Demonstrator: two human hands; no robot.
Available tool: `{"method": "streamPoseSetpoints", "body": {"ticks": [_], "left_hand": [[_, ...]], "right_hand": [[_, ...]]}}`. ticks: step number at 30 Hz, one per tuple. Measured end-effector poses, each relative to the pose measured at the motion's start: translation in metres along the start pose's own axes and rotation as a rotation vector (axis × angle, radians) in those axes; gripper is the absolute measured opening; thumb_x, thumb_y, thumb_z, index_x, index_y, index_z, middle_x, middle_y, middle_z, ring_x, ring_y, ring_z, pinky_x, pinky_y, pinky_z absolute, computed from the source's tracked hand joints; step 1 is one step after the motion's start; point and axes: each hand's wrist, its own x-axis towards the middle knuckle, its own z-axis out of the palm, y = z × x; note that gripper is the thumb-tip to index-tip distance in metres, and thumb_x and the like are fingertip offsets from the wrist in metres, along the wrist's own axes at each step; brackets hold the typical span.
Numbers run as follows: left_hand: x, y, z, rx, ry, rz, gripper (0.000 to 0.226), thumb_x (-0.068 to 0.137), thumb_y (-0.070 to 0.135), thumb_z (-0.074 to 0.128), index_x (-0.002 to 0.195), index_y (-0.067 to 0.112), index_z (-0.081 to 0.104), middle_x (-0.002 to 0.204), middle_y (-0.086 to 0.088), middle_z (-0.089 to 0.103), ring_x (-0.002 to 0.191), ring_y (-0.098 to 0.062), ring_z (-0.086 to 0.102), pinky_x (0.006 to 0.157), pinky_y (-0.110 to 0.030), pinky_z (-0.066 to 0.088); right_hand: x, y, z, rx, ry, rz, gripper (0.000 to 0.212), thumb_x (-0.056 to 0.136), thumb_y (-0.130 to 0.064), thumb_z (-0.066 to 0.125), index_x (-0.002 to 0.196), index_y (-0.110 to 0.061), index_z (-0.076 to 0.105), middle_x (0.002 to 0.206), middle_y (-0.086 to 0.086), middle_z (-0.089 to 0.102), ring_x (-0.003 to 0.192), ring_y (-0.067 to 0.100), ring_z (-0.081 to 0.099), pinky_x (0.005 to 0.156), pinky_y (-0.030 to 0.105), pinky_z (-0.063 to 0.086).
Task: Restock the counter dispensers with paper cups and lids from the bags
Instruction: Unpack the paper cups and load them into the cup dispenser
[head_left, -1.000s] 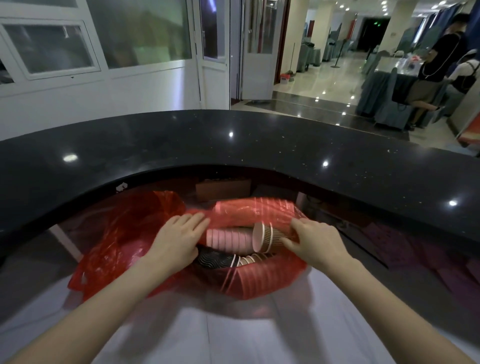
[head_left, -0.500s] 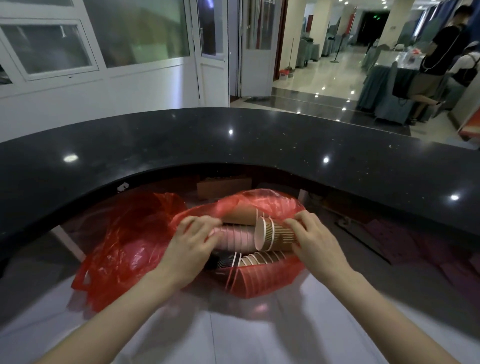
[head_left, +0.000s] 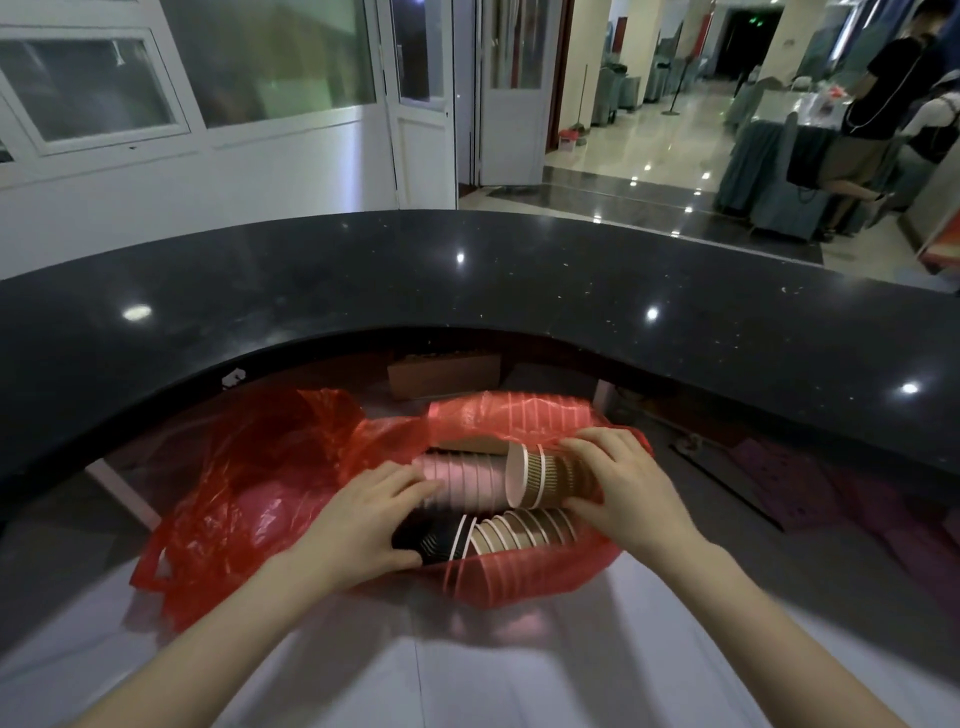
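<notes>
No readable writing anywhere. Red plastic bag (head_left: 249, 499) lying open below the inner edge of the curved black counter (head_left: 519, 280), stuffed with sleeves of paper cups. Right hand (head_left: 623, 491) curled round the brown striped cup stack (head_left: 545, 475) at the bag's mouth. Left hand (head_left: 363, 525) resting, fingers extended, on the pink cup stack (head_left: 462, 480). Cardboard box (head_left: 441, 374) behind the bag, under the counter.

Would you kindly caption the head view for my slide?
Right hand grips brown cups in the red bag; left hand touches pink cups.
</notes>
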Motion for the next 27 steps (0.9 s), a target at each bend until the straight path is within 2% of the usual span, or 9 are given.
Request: {"method": "streamPoseSetpoints", "body": {"ticks": [2,5,8,10,16,19,21,23,27], "left_hand": [[0.003,0.01,0.006,-0.011,-0.02,0.033,0.086,0.059,0.049,0.073,0.137,0.023,0.048,0.129,0.004,0.054,0.116,-0.017,0.05,0.091,-0.035,0.051],[0.009,0.021,0.015,0.009,-0.147,-0.001,0.094,0.063,0.049,0.07,0.147,0.028,0.034,0.141,0.004,0.046,0.128,-0.019,0.045,0.102,-0.035,0.039],[0.006,0.027,0.024,-0.004,-0.203,-0.045,0.093,0.065,0.058,0.066,0.148,0.036,0.028,0.132,0.009,0.049,0.12,-0.017,0.051,0.091,-0.034,0.043],[-0.001,0.029,0.024,-0.019,-0.166,-0.07,0.088,0.065,0.058,0.063,0.145,0.039,0.031,0.127,0.01,0.051,0.111,-0.018,0.055,0.084,-0.034,0.046],[-0.01,0.019,0.003,-0.121,-0.043,-0.236,0.09,0.062,0.061,0.057,0.146,0.042,0.03,0.131,0.013,0.047,0.116,-0.016,0.051,0.093,-0.03,0.043],[-0.015,0.013,-0.013,-0.344,0.085,-0.32,0.09,0.059,0.059,0.067,0.143,0.041,0.038,0.125,0.016,0.051,0.113,-0.01,0.055,0.093,-0.024,0.045],[-0.017,0.015,-0.022,-0.603,0.197,-0.339,0.085,0.059,0.053,0.074,0.138,0.042,0.045,0.125,0.023,0.054,0.114,0.001,0.055,0.095,-0.02,0.045],[-0.02,0.025,-0.03,-0.885,0.255,-0.346,0.077,0.061,0.048,0.077,0.132,0.043,0.049,0.121,0.025,0.06,0.112,0.0,0.058,0.092,-0.021,0.049],[-0.032,0.049,-0.037,-1.181,0.389,-0.412,0.066,0.062,0.051,0.075,0.124,0.045,0.053,0.119,0.023,0.063,0.11,-0.002,0.061,0.086,-0.017,0.05]], "right_hand": [[0.007,-0.012,0.007,0.001,0.027,-0.067,0.075,0.065,-0.031,0.08,0.133,-0.022,0.052,0.127,-0.001,0.055,0.117,0.021,0.05,0.094,0.035,0.048],[0.017,-0.022,0.021,-0.111,-0.077,-0.132,0.091,0.065,-0.032,0.08,0.144,-0.024,0.037,0.13,0.004,0.051,0.115,0.026,0.049,0.091,0.038,0.048],[0.02,-0.021,0.024,-0.139,-0.065,-0.123,0.087,0.067,-0.037,0.079,0.143,-0.026,0.038,0.128,0.003,0.052,0.113,0.026,0.05,0.086,0.037,0.047],[0.015,-0.019,0.017,-0.047,-0.019,-0.086,0.084,0.067,-0.041,0.08,0.141,-0.027,0.041,0.129,-0.001,0.052,0.114,0.024,0.05,0.086,0.036,0.049],[-0.001,-0.023,-0.014,0.426,0.17,0.118,0.082,0.069,-0.044,0.081,0.139,-0.03,0.039,0.134,-0.012,0.049,0.123,0.005,0.044,0.099,0.025,0.041],[-0.005,-0.03,-0.017,0.512,0.164,0.167,0.085,0.067,-0.047,0.082,0.139,-0.029,0.04,0.134,-0.014,0.05,0.124,0.002,0.045,0.101,0.023,0.039],[-0.007,-0.035,-0.017,0.623,0.176,0.221,0.082,0.065,-0.045,0.083,0.136,-0.032,0.043,0.13,-0.017,0.053,0.121,-0.003,0.048,0.098,0.017,0.039],[-0.01,-0.044,-0.021,0.718,0.192,0.268,0.077,0.064,-0.034,0.086,0.13,-0.037,0.046,0.125,-0.022,0.055,0.115,-0.01,0.049,0.09,0.007,0.039],[-0.024,-0.061,-0.029,0.843,0.229,0.361,0.075,0.065,-0.026,0.087,0.126,-0.042,0.048,0.12,-0.03,0.055,0.112,-0.01,0.051,0.09,0.017,0.046]]}}
